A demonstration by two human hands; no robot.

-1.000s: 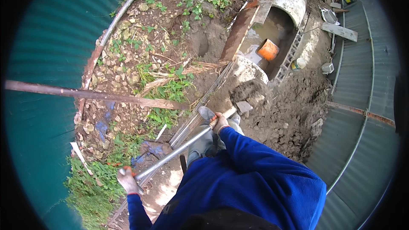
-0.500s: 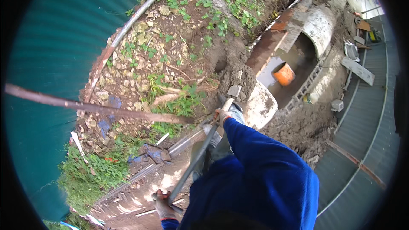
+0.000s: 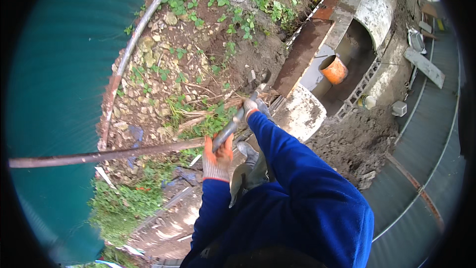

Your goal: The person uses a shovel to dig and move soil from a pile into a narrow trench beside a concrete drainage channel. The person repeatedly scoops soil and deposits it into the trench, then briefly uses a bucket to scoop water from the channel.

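I stand over rough ground in blue sleeves and grey-and-orange work gloves. My left hand (image 3: pixel 217 156) grips the rear of a grey metal tool handle (image 3: pixel 233 128). My right hand (image 3: pixel 251 107) grips the same handle further forward, near its head. The tool's head (image 3: pixel 262 85) points into the dark soil bank (image 3: pixel 258 59) beside a rusty steel edge. The handle runs diagonally from lower left to upper right. My grey boot (image 3: pixel 247 150) shows under the handle.
A rusty bar (image 3: pixel 99 156) crosses at left over weeds and stones. A green corrugated fence (image 3: pixel 59 69) curves at left. At right lies a concrete trench with an orange pipe (image 3: pixel 333 69), a white slab (image 3: pixel 300 114), a heap of loose soil (image 3: pixel 357 139) and grey sheeting.
My left hand has slid forward up the handle from the lower left, and the tool head has swung from the slab toward the soil bank. The view has shifted left.
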